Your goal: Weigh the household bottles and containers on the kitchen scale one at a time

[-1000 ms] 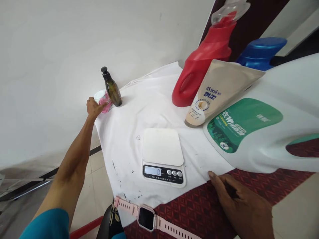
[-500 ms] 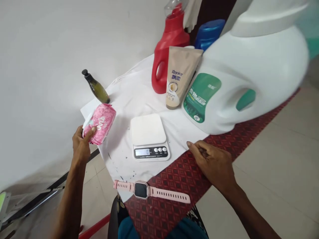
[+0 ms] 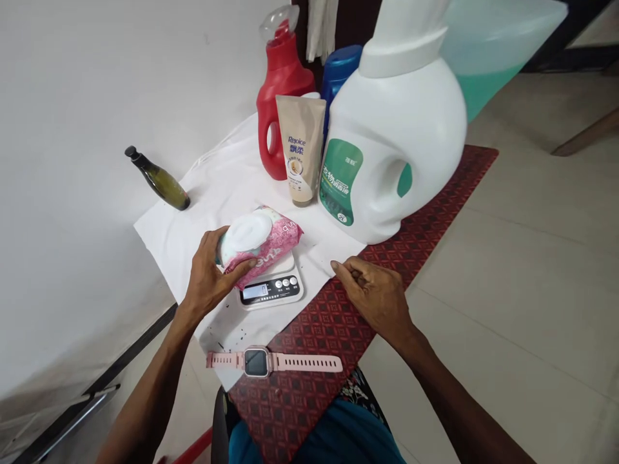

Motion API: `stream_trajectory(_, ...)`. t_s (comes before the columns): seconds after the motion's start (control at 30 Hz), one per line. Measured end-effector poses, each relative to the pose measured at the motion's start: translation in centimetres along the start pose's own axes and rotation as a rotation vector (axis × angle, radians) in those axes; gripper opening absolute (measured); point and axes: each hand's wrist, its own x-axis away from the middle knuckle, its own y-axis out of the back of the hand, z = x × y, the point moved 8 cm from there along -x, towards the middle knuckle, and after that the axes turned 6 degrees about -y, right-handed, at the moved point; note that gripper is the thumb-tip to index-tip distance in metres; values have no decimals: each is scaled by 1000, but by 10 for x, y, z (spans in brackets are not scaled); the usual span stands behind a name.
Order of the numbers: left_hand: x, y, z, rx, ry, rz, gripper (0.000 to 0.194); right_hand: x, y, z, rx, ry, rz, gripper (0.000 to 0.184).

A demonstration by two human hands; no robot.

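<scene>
My left hand (image 3: 213, 270) is closed round one end of a pink pack of wet wipes (image 3: 278, 248) with a white oval lid. It holds the pack tilted over the white kitchen scale (image 3: 280, 290), covering most of the weighing plate. Whether the pack touches the plate I cannot tell. The lit display appears to read 0. At the table's right edge, my right hand (image 3: 374, 290) rests with curled fingers and nothing visible in them. In front of the scale lies a pink smartwatch (image 3: 256, 362), its strap stretched out flat.
A dark green bottle (image 3: 162, 183) stands at the left on the white cloth (image 3: 169, 235). Behind the scale are a beige Rejoice tube (image 3: 302, 148), a red jug (image 3: 278, 90), a blue bottle (image 3: 338, 67) and a big white detergent jug (image 3: 401, 129). Red patterned covering (image 3: 309, 361) shows beneath.
My left hand has brought the wipes pack rightward from beside the green bottle to over the scale, turning its lid into view. My right hand keeps its place at the edge. The camera view has shifted.
</scene>
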Motion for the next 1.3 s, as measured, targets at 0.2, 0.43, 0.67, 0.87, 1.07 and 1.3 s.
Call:
stream_trajectory(0.2,7,36,17,149,133,-78,88,0,3,3,-15,36,-25,47)
stream_trajectory(0.43,2,32,16,127,187,-49,96,1,5,4,-31,68,-42,46)
stream_trajectory(0.67,-8,-4,12,79,310,-4,64,1,7,5,-7,87,-65,46)
stream_trajectory(0.87,-51,14,73,120,458,-350,57,0,8,8,8,101,-56,43)
stream_trajectory(1.07,-148,-18,136,-24,535,-424,48,0,9,5,-6,73,-43,43)
stream_trajectory(1.3,-214,-96,142,87,463,-364,58,-1,8,1,-10,8,15,43)
